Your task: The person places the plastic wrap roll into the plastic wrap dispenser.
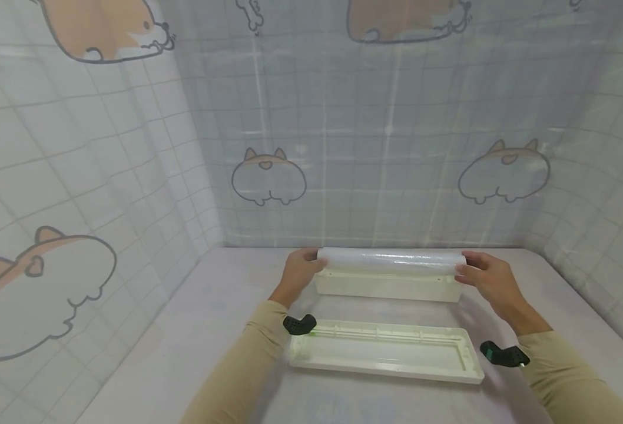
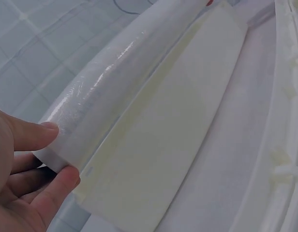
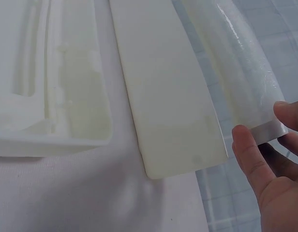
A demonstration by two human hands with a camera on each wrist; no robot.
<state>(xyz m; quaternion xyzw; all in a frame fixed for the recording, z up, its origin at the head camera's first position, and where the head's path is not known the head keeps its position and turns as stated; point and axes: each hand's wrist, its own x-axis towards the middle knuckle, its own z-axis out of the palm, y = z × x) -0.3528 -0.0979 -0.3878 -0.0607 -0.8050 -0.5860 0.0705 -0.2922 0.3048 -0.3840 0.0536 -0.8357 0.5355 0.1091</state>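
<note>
A roll of clear plastic wrap (image 1: 391, 260) lies lengthwise across the view, over the back of a long cream box (image 1: 388, 287). My left hand (image 1: 299, 272) grips the roll's left end, thumb and fingers around the rim, as the left wrist view shows too. At the opposite end, my right hand (image 1: 489, 280) pinches the roll between thumb and fingers. In the right wrist view a gap shows between the roll (image 3: 241, 63) and the box (image 3: 173, 106). The inside of the box is hidden.
Nearer to me, a long cream lid (image 1: 385, 347) lies with its ribbed inner side up on the white table (image 1: 184, 341). A checked curtain with cartoon dogs (image 1: 370, 118) stands behind the table and along both sides.
</note>
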